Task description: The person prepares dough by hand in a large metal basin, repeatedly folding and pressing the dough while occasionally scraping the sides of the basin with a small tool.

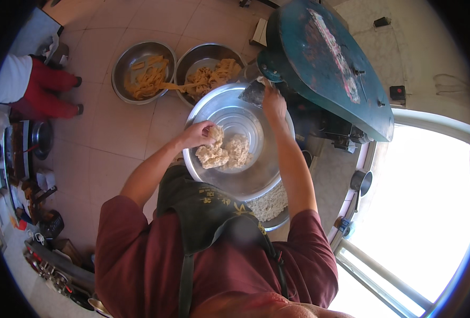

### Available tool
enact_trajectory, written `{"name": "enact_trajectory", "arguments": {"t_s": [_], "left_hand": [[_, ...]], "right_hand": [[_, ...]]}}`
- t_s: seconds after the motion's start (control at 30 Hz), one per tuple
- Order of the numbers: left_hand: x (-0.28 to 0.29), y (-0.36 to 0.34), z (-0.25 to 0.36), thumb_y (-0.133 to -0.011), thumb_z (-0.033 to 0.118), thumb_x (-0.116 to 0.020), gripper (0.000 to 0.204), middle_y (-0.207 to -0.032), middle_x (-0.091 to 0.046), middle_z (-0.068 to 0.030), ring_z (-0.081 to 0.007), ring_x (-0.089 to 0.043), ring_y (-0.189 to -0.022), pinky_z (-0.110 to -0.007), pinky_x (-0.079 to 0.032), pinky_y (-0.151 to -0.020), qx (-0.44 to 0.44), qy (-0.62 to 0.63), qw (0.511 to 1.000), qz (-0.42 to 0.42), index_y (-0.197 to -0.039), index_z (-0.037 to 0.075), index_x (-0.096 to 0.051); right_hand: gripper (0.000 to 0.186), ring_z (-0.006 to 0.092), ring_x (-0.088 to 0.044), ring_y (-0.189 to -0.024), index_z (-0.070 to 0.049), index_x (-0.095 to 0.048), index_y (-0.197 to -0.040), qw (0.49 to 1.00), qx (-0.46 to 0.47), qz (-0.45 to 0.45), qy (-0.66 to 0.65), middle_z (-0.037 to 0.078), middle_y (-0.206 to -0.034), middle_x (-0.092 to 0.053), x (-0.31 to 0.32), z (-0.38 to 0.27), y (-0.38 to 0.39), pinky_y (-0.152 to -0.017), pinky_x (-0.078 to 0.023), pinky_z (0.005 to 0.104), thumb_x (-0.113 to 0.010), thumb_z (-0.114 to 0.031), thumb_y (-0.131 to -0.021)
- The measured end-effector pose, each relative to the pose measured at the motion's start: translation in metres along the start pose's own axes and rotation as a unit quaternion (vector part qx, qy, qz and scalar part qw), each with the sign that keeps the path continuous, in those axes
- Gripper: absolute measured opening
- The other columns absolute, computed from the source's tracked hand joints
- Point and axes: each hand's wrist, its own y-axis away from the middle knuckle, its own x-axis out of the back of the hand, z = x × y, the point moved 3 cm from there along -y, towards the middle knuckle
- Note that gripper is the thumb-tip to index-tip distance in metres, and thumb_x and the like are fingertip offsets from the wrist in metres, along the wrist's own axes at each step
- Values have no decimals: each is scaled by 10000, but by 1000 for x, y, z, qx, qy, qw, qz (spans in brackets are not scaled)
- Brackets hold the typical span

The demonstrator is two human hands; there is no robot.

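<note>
You had the dough inside the big bowl (pixel 266 159), where it sat in two rough, pale pieces left of the bowl's middle. Your left hand (pixel 197 134) was over the bowl's left side, its fingers curled around the top of the nearer-left lump of dough (pixel 211 156). The second lump (pixel 238 148) lay just to its right on the bowl's bottom, close against the first.

Your right hand (pixel 275 106) was above the bowl's far right edge, next to the green machine (pixel 325 58). A dark flat piece (pixel 252 93) showed just beside its fingers, but I could not tell whether you gripped it or only touched something there.

The step in hand looked like dividing the dough or picking up a portion by the machine. The next move, as I judged it, called for a fuller grip under that ragged lump, since it could tear, and for care with the right fingers so near the machine.

Beyond the bowl, on the floor (pixel 110 124), stood two metal bowls holding yellowish dough strips (pixel 149 77). Pale crumbs (pixel 269 206) filled a container below the big bowl's near right edge. Well to the bowl's left was another person in red trousers (pixel 55 87).
</note>
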Motion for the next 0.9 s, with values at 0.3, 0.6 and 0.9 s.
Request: {"name": "enact_trajectory", "arguments": {"t_s": [0.3,0.6,0.9], "left_hand": [[-7,5,5,-765,69,-780,501,-1203,-497,-105,-200,-603,-1049,-310,-542,-911,-102,-130,986,10,-1218,15,-571],[-8,18,24,-769,83,-790,527,-1154,-582,-118,-214,-622,-991,-340,-547,-867,-127,-111,986,15,-1245,15,-576],[-13,14,7,-798,146,-765,514,-1155,-571,-139,-317,-577,-1083,-392,-466,-931,-176,-176,969,10,-1253,48,-545]], "right_hand": [[302,444,-670,-790,-133,-558,-1227,991,21,-71,115,265,-1022,-637,12,-16,3,-692,-558,514,-396,-251,-1001],[421,393,-668,-749,-186,-481,-1400,984,49,-50,166,177,-916,-648,-1,3,12,-611,-559,472,-411,-148,-987],[523,326,-645,-660,-228,-406,-1475,970,115,-1,216,139,-776,-616,9,-19,11,-572,-546,414,-472,-112,-969]]}}
